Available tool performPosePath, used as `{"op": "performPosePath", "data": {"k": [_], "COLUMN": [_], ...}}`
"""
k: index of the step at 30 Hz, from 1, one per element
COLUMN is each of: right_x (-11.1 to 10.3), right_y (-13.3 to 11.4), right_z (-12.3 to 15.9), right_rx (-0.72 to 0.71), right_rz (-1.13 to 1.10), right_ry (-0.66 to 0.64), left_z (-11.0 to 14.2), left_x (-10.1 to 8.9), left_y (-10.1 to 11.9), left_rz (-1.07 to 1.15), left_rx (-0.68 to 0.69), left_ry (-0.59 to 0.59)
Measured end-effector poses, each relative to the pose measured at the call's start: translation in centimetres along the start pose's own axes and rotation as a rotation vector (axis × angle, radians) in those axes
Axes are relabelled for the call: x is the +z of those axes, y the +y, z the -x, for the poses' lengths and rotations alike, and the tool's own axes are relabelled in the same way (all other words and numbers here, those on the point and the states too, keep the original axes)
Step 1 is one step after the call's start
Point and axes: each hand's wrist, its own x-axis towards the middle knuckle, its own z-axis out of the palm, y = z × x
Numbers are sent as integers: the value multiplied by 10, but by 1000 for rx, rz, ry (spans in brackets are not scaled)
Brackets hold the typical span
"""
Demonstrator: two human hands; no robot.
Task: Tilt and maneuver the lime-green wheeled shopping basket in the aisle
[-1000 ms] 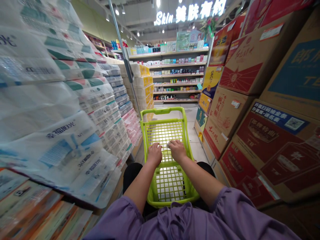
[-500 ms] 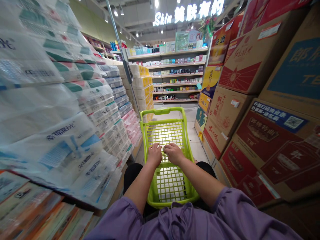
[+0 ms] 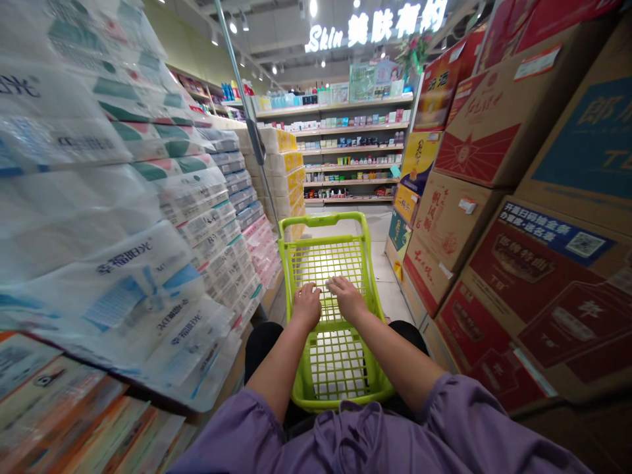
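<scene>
A lime-green plastic shopping basket (image 3: pixel 376 296) with a mesh pattern and a raised handle at its far end is between my knees. Over its middle I hold both hands, backs upward and a small gap apart. My left hand (image 3: pixel 307 307) has loosely bent fingers pointing forward, with nothing visible in them; a ring glints on one finger. My right hand (image 3: pixel 348 299) reaches slightly farther forward, fingers extended. A tiny pale spot shows at its fingertips, too small to tell whether it is a nail or an object. Pale floor shows through the basket mesh.
Plastic-wrapped tissue packs (image 3: pixel 148 276) are stacked high on the left. Printed cartons (image 3: pixel 474 131) form a wall on the right. A metal pole (image 3: pixel 247 99) rises ahead on the left. Shelves of small products (image 3: pixel 350 148) stand across the aisle's far end.
My right hand has shifted a little forward and to the right, and its fingers have straightened. The gap between my hands is wider. My left hand and the basket have barely moved.
</scene>
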Motion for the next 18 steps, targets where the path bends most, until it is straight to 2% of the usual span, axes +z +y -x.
{"op": "performPosePath", "data": {"k": [2, 3, 7, 9, 13, 15, 18], "right_x": [-3, -4, -1, 0, -4, -4, -1], "right_y": [1, 1, -2, -2, 3, 4, 0], "right_z": [-1, -1, 0, -1, -1, -1, -1], "right_rx": [86, 86, -154, -205, 24, 51, -157], "right_rz": [48, 64, 18, 0, 61, 66, -1], "right_ry": [50, 55, 12, 29, 98, 89, 37], "left_z": [0, 0, -1, 0, 0, 0, 0], "left_x": [0, 0, 0, 0, 0, -1, -2], "left_y": [0, 0, 0, 0, 0, 0, 0], "left_rz": [5, 8, 5, 1, 10, 12, 1], "left_rx": [-2, -2, -3, -2, -2, -5, -6], "left_ry": [2, 3, 1, 2, -3, -6, -12]}}
